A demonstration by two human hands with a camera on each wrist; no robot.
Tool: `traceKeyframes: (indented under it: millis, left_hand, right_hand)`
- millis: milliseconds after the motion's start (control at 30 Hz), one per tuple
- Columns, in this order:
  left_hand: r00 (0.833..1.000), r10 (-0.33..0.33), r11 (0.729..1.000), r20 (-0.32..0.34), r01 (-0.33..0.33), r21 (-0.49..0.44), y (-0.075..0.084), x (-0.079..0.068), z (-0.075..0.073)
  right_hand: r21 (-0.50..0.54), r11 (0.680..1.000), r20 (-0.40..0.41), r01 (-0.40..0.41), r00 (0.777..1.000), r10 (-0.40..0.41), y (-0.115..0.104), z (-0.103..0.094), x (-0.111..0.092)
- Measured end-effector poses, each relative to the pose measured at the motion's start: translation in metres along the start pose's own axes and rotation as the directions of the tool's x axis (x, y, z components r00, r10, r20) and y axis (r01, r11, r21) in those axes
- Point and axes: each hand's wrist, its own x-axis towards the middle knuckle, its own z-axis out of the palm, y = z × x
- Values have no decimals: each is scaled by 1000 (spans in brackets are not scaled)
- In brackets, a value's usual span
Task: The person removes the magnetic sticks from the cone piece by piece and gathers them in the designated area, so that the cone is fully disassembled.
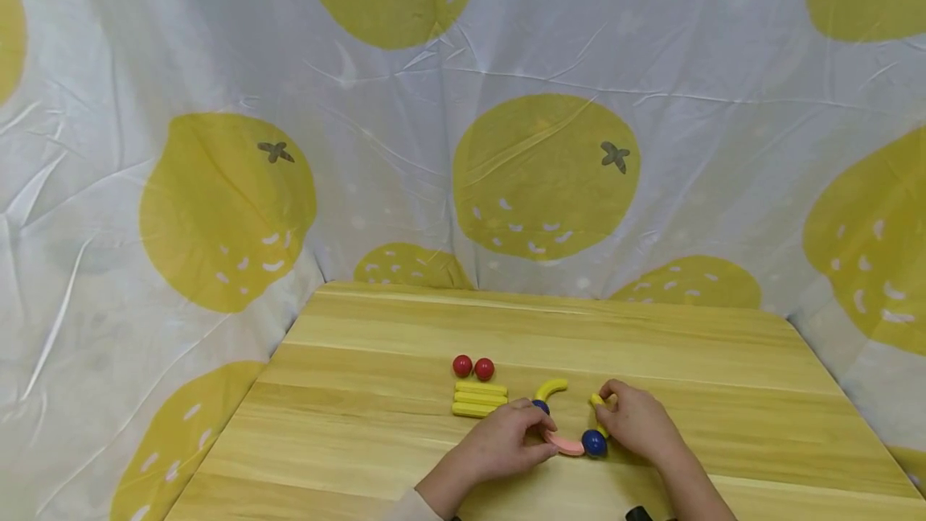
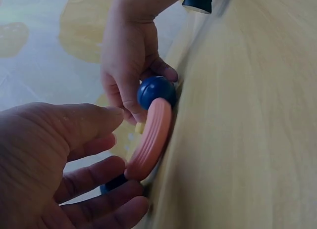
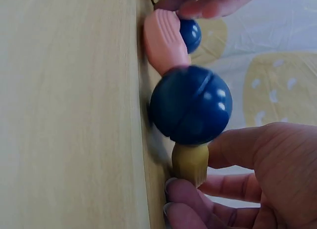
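A pink curved bar [image 1: 565, 444] lies on the table between two blue balls. The nearer ball [image 1: 595, 443] joins its right end, and the other ball [image 1: 540, 406] sits at its left. My left hand [image 1: 510, 438] is beside the bar's left end, its fingers loosely bent and the thumb apart; in the left wrist view the fingertips [image 2: 132, 189] reach the bar's end. My right hand [image 1: 640, 422] pinches a yellow curved bar [image 3: 190, 162] attached to the nearer blue ball. Another yellow curved bar [image 1: 553, 387] extends from the farther ball.
Several straight yellow bars [image 1: 480, 399] lie side by side left of the hands. Two red balls [image 1: 473, 367] sit behind them. A dark object [image 1: 638, 514] shows at the bottom edge. A lemon-print cloth [image 1: 391, 175] hangs behind the wooden table [image 1: 347, 424].
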Motion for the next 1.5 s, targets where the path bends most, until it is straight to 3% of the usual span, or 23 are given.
traceKeyframes:
  millis: [233, 467, 633, 800, 1033, 1500]
  left_hand:
    - [999, -43, 999, -12, 43, -26, -2, 2, 9]
    - [999, -18, 997, -30, 20, 77, 5, 0, 23]
    - [998, -44, 995, -39, 48, 90, 12, -2, 34]
    - [986, -121, 990, -115, 128, 59, 20, -3, 44]
    - [977, -123, 991, -176, 131, 31, 19, -1, 48]
    - [982, -144, 984, -126, 128, -125, 12, 2, 46]
  right_hand:
    - [16, 1000, 10, -18, 1000, 18, -2, -1, -2]
    - [208, 974, 128, -85, 990, 59, -7, 0, -7]
    - [310, 948, 220, -67, 975, -3, -9, 0, -10]
    - [358, 932, 282, -47, 958, -60, -12, 4, -12]
    - [329, 944, 242, -20, 968, -64, -18, 8, -12]
    - [339, 941, 207, 1, 975, -76, -19, 11, -10]
